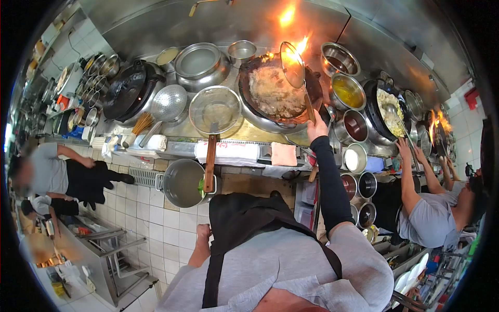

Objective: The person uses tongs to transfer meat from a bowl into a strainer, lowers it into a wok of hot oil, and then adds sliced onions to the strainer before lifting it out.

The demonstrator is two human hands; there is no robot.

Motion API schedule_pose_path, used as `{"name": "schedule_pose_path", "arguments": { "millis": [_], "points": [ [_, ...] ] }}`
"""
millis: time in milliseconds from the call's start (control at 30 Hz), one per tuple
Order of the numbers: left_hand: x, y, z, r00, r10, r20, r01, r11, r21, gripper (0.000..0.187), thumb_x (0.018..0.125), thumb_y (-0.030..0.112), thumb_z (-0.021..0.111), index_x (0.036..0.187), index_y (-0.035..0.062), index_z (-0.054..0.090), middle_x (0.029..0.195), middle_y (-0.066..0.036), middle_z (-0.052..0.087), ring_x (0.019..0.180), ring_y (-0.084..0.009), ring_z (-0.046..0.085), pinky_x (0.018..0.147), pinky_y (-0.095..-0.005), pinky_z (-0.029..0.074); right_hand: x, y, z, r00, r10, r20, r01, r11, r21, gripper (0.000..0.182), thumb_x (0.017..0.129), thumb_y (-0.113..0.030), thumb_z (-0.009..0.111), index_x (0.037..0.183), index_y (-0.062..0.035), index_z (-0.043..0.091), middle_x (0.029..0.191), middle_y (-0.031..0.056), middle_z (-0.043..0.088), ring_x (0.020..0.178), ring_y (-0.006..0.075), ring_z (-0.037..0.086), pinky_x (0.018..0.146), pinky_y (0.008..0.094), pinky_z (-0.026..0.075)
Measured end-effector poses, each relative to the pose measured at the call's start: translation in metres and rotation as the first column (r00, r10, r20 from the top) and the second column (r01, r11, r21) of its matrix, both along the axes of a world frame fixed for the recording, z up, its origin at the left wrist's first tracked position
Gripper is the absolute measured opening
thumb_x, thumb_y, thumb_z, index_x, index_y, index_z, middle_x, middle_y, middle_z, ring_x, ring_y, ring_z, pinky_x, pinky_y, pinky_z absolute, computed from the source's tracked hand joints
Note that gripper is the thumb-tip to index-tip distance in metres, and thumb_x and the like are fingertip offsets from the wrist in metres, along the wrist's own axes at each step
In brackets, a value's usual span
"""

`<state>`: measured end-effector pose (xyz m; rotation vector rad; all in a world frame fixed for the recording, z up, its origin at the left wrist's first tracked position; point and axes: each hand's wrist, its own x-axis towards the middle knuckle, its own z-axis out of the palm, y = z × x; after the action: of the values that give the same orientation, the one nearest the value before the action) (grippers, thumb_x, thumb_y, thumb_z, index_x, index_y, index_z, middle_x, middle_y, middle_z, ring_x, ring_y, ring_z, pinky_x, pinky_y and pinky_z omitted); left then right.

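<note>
My right hand [317,128] is wrapped around the wooden handle of a round strainer [293,66]. The strainer's head is tilted over the far right side of a large wok [246,94], with flames rising behind it. Pale, bubbling contents [273,91] fill the wok. Down beside the black apron [244,221], my left hand [204,231] hangs with fingers curled and nothing visible in them. Nearest to that hand is a big metal pot [174,190] with something green inside. A second wire strainer [214,106] lies left of the wok, its wooden handle reaching over the pot.
Bowls of yellow liquid [347,92] and dark red sauce [355,125] stand right of the wok. A perforated skimmer [169,102] and a bamboo brush [142,122] lie left. A co-worker [431,208] stands right at another wok [391,112]; a person [49,169] is at left.
</note>
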<state>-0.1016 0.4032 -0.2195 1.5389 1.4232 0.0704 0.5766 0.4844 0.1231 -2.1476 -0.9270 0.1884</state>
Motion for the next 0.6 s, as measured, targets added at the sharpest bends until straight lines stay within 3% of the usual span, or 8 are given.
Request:
{"name": "schedule_pose_path", "arguments": {
  "millis": [100, 167, 233, 267, 333, 500, 567, 600],
  "points": [
    [0.001, -0.012, 0.015, 0.998, 0.052, 0.036, -0.053, 0.999, 0.004, 0.013, 0.083, 0.006, 0.056, 0.08, -0.0059, 0.061, 0.066, -0.016, 0.059, 0.052, -0.0272, 0.059, 0.044, -0.0414, 0.05, -0.018, 0.009, -0.006, 0.999, -0.033, 0.02, 0.033, 0.999, 0.01, 0.051, 0.088, -0.011, 0.059, 0.138, -0.0059, 0.052, 0.118, 0.0256, 0.065, 0.108, 0.0411, 0.063, 0.092, 0.041, 0.05],
    [0.004, -0.029, -0.01, 0.818, 0.566, -0.104, -0.566, 0.759, -0.321, 0.022, 0.084, 0.012, 0.055, 0.073, -0.0052, 0.063, 0.068, -0.018, 0.063, 0.054, -0.0305, 0.064, 0.045, -0.0424, 0.051, -0.013, 0.008, -0.022, 0.998, 0.061, -0.024, -0.064, 0.992, -0.109, 0.051, 0.087, -0.01, 0.058, 0.137, -0.006, 0.053, 0.114, 0.0253, 0.066, 0.105, 0.0415, 0.063, 0.09, 0.0418, 0.05],
    [-0.019, -0.025, -0.013, 0.938, -0.2, -0.282, 0.205, 0.979, -0.01, 0.023, 0.084, 0.013, 0.056, 0.074, -0.004, 0.066, 0.071, -0.019, 0.067, 0.058, -0.0303, 0.067, 0.048, -0.0409, 0.053, -0.011, -0.001, -0.025, 0.995, 0.096, 0.004, -0.095, 0.991, -0.093, 0.05, 0.085, -0.009, 0.057, 0.135, -0.0059, 0.054, 0.108, 0.0253, 0.067, 0.1, 0.0417, 0.065, 0.088, 0.0434, 0.05],
    [-0.026, -0.021, -0.013, 0.735, -0.518, -0.437, 0.6, 0.797, 0.066, 0.024, 0.085, 0.014, 0.056, 0.075, -0.0034, 0.068, 0.073, -0.019, 0.068, 0.06, -0.0302, 0.069, 0.049, -0.0401, 0.054, -0.013, -0.007, -0.017, 0.997, 0.081, -0.005, -0.082, 0.996, -0.038, 0.05, 0.086, -0.009, 0.057, 0.136, -0.0054, 0.054, 0.107, 0.0257, 0.067, 0.1, 0.0414, 0.065, 0.087, 0.0431, 0.05],
    [-0.03, -0.026, -0.013, 0.88, -0.322, -0.35, 0.327, 0.944, -0.046, 0.024, 0.086, 0.016, 0.056, 0.077, -0.0009, 0.07, 0.075, -0.018, 0.071, 0.064, -0.0279, 0.071, 0.054, -0.038, 0.056, -0.031, -0.025, 0.013, 0.999, 0.04, 0.02, -0.039, 0.998, -0.052, 0.049, 0.087, -0.009, 0.057, 0.136, -0.0042, 0.053, 0.111, 0.0256, 0.066, 0.104, 0.0405, 0.064, 0.089, 0.0404, 0.05],
    [-0.035, -0.021, -0.017, 0.762, -0.423, -0.49, 0.494, 0.869, 0.017, 0.022, 0.089, 0.012, 0.054, 0.079, 0.003, 0.071, 0.078, -0.016, 0.072, 0.069, -0.0246, 0.072, 0.056, -0.0349, 0.057, -0.037, -0.037, 0.0, 0.986, 0.095, -0.14, -0.104, 0.993, -0.057, 0.052, 0.09, -0.01, 0.057, 0.141, -0.0038, 0.049, 0.119, 0.0246, 0.066, 0.108, 0.0367, 0.065, 0.092, 0.0384, 0.049],
    [-0.005, 0.001, 0.053, 0.734, -0.491, -0.469, 0.505, 0.856, -0.106, 0.02, 0.089, 0.011, 0.055, 0.079, 0.003, 0.07, 0.077, -0.014, 0.071, 0.069, -0.0239, 0.071, 0.056, -0.0338, 0.056, -0.034, -0.043, -0.009, 0.977, 0.147, -0.158, -0.15, 0.989, -0.012, 0.052, 0.091, -0.01, 0.058, 0.141, -0.0023, 0.049, 0.123, 0.0231, 0.065, 0.114, 0.0331, 0.063, 0.096, 0.0372, 0.047],
    [-0.013, 0.008, 0.038, 0.851, -0.374, -0.369, 0.389, 0.921, -0.036, 0.018, 0.088, 0.01, 0.055, 0.078, 0.0029, 0.069, 0.075, -0.014, 0.069, 0.068, -0.0236, 0.07, 0.055, -0.0341, 0.056, -0.033, -0.046, -0.012, 0.981, 0.087, -0.171, -0.088, 0.996, 0.006, 0.051, 0.091, -0.01, 0.058, 0.141, -0.0021, 0.049, 0.124, 0.0231, 0.064, 0.115, 0.0331, 0.063, 0.097, 0.0371, 0.047]
  ]
}}
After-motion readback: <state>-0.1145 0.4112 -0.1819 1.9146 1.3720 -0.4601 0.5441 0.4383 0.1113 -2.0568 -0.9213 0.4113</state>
